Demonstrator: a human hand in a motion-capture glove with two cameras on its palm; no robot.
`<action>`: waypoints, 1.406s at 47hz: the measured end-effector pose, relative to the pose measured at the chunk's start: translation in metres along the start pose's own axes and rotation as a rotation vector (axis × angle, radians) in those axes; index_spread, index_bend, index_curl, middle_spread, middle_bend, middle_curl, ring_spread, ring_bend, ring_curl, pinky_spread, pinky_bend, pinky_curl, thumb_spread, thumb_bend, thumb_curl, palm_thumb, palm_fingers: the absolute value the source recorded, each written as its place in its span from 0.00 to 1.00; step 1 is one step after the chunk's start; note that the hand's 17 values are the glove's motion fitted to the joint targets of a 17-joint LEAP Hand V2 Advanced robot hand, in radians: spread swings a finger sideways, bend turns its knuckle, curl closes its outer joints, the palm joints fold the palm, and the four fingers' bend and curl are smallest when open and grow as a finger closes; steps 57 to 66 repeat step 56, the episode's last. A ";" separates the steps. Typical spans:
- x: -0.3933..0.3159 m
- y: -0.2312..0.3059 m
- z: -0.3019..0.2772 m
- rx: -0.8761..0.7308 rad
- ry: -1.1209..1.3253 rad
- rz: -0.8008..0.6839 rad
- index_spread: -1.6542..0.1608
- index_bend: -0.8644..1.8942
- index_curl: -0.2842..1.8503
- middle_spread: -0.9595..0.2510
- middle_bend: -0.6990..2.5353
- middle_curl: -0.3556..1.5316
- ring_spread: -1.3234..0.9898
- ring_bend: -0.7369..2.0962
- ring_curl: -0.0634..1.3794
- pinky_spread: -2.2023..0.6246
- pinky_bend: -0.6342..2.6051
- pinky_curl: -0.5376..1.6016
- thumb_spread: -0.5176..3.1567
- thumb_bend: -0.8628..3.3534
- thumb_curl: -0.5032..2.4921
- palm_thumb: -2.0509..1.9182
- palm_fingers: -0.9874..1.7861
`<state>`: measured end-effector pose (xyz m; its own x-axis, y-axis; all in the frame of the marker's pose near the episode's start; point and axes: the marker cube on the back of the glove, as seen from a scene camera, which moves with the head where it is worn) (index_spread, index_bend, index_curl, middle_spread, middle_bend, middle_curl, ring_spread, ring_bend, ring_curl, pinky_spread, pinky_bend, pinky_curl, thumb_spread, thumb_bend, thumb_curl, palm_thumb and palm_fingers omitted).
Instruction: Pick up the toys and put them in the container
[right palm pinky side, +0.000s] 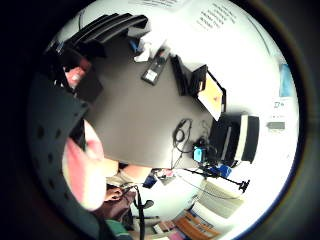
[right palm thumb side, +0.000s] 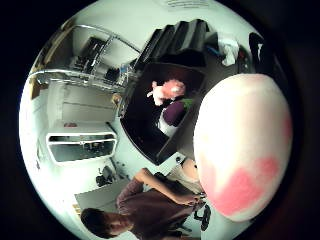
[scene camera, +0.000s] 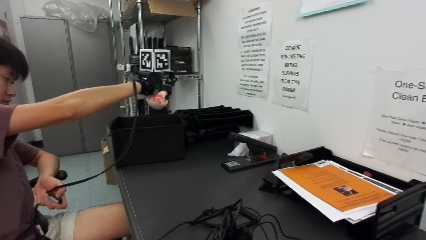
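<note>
The bin (scene camera: 147, 138) looks like matt black cloth. Inside it lie a fluffy pink plush (right palm thumb side: 168, 91) and a smooth purple toy (right palm thumb side: 174, 112). The hand (scene camera: 154, 86) grips a smooth, slightly glossy white-and-pink ball (right palm thumb side: 243, 150). At the bin's 3 o'clock, matt black plastic trays (scene camera: 216, 120). The table (scene camera: 180, 192) is dull, smooth and dark.

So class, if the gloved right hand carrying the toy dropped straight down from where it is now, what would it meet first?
Most likely the open black container: the right hand, holding a pink-and-white toy, looks to be above it. Depth is unclear, so it might catch the rim.
</note>
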<state>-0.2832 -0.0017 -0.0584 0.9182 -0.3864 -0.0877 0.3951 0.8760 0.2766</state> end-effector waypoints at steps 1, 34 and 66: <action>-0.009 -0.002 -0.001 -0.001 0.007 -0.010 0.66 0.63 0.55 0.50 0.61 0.63 0.34 0.73 0.68 0.65 0.61 0.56 0.31 0.23 0.47 0.69 0.55; -0.227 -0.037 0.062 -0.020 -0.082 -0.350 0.70 0.54 0.60 0.53 0.54 0.63 0.39 0.68 0.65 0.70 0.61 0.57 0.36 0.20 0.49 0.66 0.29; -0.187 -0.020 0.043 0.031 -0.162 -0.294 0.77 0.35 0.39 0.83 0.25 0.41 0.57 0.31 0.39 0.81 0.49 0.46 0.48 0.20 0.38 0.60 0.24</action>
